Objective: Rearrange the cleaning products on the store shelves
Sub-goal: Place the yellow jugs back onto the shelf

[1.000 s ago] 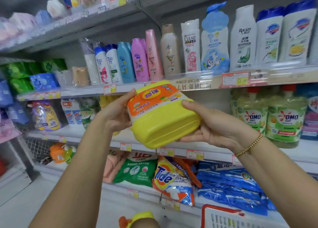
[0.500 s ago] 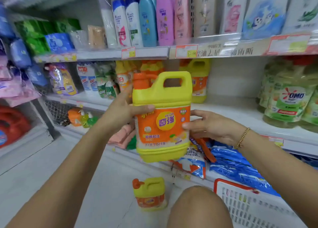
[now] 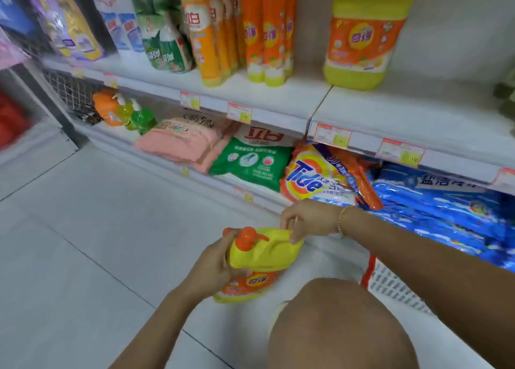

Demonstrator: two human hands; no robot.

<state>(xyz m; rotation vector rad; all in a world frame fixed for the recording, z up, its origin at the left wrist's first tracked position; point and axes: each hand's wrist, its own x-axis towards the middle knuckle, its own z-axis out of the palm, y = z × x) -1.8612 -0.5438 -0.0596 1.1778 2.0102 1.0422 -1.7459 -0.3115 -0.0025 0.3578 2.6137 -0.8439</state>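
Low at 6 o'clock, by knee [image 3: 334, 327], yellow jug [image 3: 262, 253] sat near floor [image 3: 83, 243]. Left hand [image 3: 211, 268] wrapped round its side, right hand [image 3: 303, 218] pinched its handle. Twin jug [image 3: 362, 34] up on shelf [image 3: 390, 109], 1 o'clock.

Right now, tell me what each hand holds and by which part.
Both hold the yellow jug: the left hand grips its side, the right hand pinches its handle.

Yellow jug [image 3: 264, 253] is no longer being held raised: now sitting low beside the knee [image 3: 334, 327]. Right hand [image 3: 306, 219] is now pinching its handle, left hand [image 3: 211, 265] gripping its side.
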